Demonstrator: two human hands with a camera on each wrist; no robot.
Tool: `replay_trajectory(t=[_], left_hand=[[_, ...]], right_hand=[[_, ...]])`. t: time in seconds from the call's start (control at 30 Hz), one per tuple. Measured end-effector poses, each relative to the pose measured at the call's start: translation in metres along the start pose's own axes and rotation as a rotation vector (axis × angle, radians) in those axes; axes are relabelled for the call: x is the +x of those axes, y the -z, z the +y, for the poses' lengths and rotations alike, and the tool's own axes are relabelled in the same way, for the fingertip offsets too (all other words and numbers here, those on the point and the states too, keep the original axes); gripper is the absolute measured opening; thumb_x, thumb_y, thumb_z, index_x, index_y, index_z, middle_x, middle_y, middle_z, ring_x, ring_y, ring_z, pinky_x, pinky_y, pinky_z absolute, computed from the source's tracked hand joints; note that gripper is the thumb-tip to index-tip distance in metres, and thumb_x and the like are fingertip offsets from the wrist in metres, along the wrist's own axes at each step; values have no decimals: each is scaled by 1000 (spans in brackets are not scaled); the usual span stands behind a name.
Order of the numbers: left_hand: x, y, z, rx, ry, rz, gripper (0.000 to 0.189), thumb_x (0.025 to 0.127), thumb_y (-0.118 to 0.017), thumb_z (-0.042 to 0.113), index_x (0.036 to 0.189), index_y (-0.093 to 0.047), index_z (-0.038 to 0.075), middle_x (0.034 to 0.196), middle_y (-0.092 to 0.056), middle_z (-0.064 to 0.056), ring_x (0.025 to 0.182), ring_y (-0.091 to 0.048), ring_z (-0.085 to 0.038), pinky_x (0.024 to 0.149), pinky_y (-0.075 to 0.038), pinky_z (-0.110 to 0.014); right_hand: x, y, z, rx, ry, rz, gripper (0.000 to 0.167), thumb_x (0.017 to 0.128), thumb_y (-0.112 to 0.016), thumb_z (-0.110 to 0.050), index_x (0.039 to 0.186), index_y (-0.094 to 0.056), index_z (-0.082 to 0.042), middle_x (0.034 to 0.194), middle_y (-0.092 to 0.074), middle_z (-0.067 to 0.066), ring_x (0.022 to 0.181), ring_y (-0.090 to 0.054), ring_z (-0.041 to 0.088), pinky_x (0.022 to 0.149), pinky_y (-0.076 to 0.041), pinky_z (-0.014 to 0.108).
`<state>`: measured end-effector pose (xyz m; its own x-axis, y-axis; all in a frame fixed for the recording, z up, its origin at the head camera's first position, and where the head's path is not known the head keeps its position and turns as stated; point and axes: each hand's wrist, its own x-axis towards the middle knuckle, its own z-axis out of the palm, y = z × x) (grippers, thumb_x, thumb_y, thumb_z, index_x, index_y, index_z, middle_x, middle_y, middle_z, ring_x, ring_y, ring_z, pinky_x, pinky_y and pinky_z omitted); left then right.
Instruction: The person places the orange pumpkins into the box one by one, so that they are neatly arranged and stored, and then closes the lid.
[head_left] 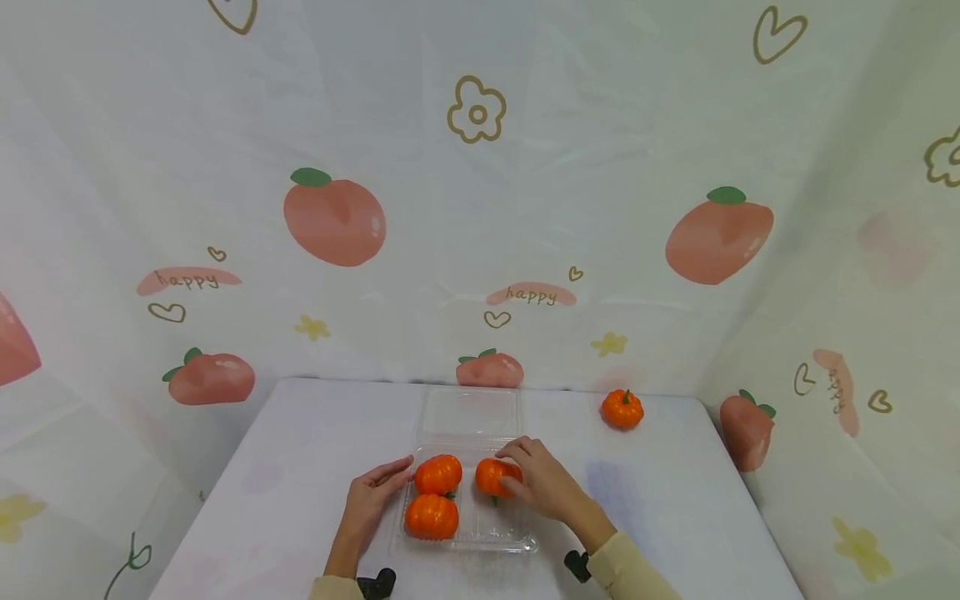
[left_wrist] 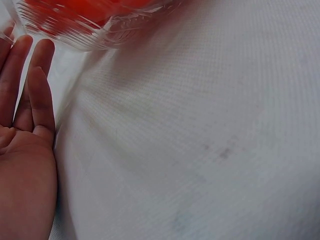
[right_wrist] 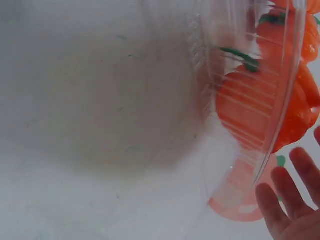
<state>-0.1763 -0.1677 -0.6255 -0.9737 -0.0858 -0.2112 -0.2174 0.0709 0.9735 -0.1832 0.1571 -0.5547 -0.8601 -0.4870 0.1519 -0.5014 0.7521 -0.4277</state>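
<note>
A clear plastic clamshell box (head_left: pixel 468 533) lies with its lid (head_left: pixel 471 414) folded back. Two orange mini pumpkins (head_left: pixel 432 517) sit one behind the other in its left side. In the right side is another mini pumpkin (head_left: pixel 492 477), tipped with its green stem toward me. My right hand (head_left: pixel 551 483) holds it between thumb and forefinger; in the right wrist view the other fingers (right_wrist: pixel 287 192) stay extended beside the box wall. My left hand (head_left: pixel 371 500) rests its extended fingertips at the box's left edge, and the left wrist view shows those fingers (left_wrist: pixel 42 95) holding nothing.
One more mini pumpkin (head_left: pixel 622 409) sits at the back right of the white-covered table (head_left: pixel 300 467). A printed cloth (head_left: pixel 420 208) hangs behind the table and along its sides. Black heart-shaped pieces (head_left: pixel 577 566) show near both wrists.
</note>
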Motion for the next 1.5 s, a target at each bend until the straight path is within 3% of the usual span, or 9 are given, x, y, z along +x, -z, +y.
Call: replay_trajectory(t=[0.27, 0.53, 0.7, 1.0, 1.27, 1.5], left_hand=[[1, 2, -3, -20, -3, -6, 45, 90, -78, 34, 128, -72, 11, 131, -72, -4, 110, -72, -4, 96, -54, -14], [-1, 2, -5, -15, -1, 1, 47, 88, -79, 39, 127, -73, 13, 130, -73, -1, 109, -71, -1, 98, -54, -15], [-1, 4, -7, -1, 29, 3, 51, 85, -79, 45, 127, -73, 17, 130, -73, 3, 112, -66, 7, 105, -53, -22], [1, 4, -7, -17, 18, -4, 44, 89, -78, 37, 127, -73, 15, 130, -73, 0, 108, -71, -1, 103, -54, -21], [3, 6, -6, 5, 26, 0, 51, 84, -80, 46, 126, -74, 17, 129, -73, 3, 112, -66, 7, 107, -52, -27], [3, 3, -3, 17, 19, -6, 47, 87, -79, 42, 126, -73, 17, 129, -74, 2, 121, -67, -4, 109, -51, -30]], right_hand=[[-4, -4, 6, -139, -61, 118, 50, 94, -72, -41, 136, -59, -16, 140, -57, 9, 125, -55, 29, 108, -52, 47], [-8, -6, 17, -175, -175, 112, 64, 97, -61, -50, 149, -50, -15, 161, -38, 20, 147, -35, 45, 122, -30, 64], [-10, -8, 23, -176, -210, 125, 65, 98, -57, -50, 153, -46, -16, 165, -31, 22, 151, -28, 49, 123, -21, 71], [-13, -2, 32, -254, -193, 180, 69, 97, -57, -55, 153, -46, -16, 162, -34, 26, 148, -31, 52, 119, -23, 74], [-13, 2, 46, -266, -213, 191, 69, 97, -58, -52, 153, -45, -15, 161, -35, 28, 148, -31, 54, 120, -22, 74], [-16, 10, 58, -288, -237, 199, 72, 96, -59, -56, 153, -45, -15, 161, -34, 28, 147, -29, 56, 120, -19, 75]])
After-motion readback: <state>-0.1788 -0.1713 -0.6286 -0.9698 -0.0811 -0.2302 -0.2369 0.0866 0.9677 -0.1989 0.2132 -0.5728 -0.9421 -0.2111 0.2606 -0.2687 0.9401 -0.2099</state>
